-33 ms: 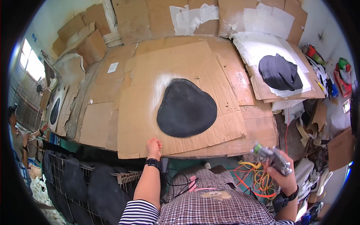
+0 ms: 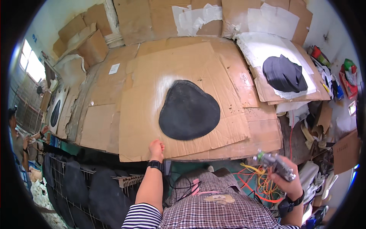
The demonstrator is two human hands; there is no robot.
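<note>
A rounded black fabric-like piece (image 2: 190, 110) lies flat on a loose sheet of brown cardboard (image 2: 145, 95) in front of me. My left hand (image 2: 156, 149) is closed in a loose fist at the front edge of this sheet, just left of the black piece's lower end. Nothing shows in its fingers. At the right, beyond the table's front edge, my right hand (image 2: 290, 179) grips a metal spray gun (image 2: 277, 165). Its green-tinged front end points left and up, apart from the black piece.
Several dark folded pieces (image 2: 284, 74) rest on a white-covered board (image 2: 251, 49) at the right. Black pieces hang on a wire rack (image 2: 82, 183) at lower left. Orange and yellow hoses (image 2: 263, 183) lie coiled below. Another person (image 2: 23, 141) stands far left.
The spray gun in my right hand has dipped slightly, its front end a little lower. My left hand and the black piece stay where they were.
</note>
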